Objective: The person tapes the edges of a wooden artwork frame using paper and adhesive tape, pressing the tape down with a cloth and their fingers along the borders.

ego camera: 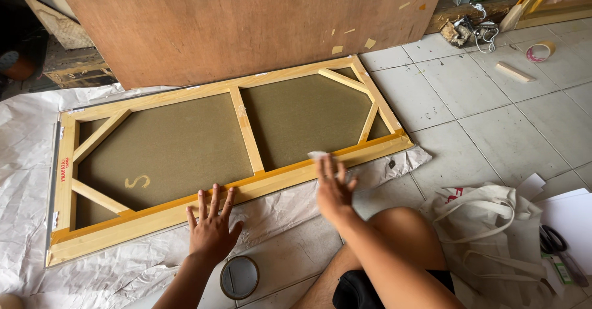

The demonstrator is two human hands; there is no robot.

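- Pale raw wood in the stretcher frame [246, 133], planed smooth, matt, with a glossy amber strip along the near rail.
- Coarse woven canvas back [172, 152], dull olive-brown cloth.
- Crinkled translucent plastic sheet [28, 161] beneath, faintly shiny.
- Reddish plywood board [246, 19] behind, matt, flecked with tape scraps.
- Glazed grey floor tiles [493, 112], smooth, scuffed.
- Soft off-white cloth tote bag [487, 223].
- Round tin lid [239, 277], dull metal.

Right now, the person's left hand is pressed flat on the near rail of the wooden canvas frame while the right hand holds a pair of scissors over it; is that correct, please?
Not quite. The head view shows the left hand flat on the near rail of the wooden frame, but the right hand holds a small white piece, not scissors. The scissors lie on the floor to the right.
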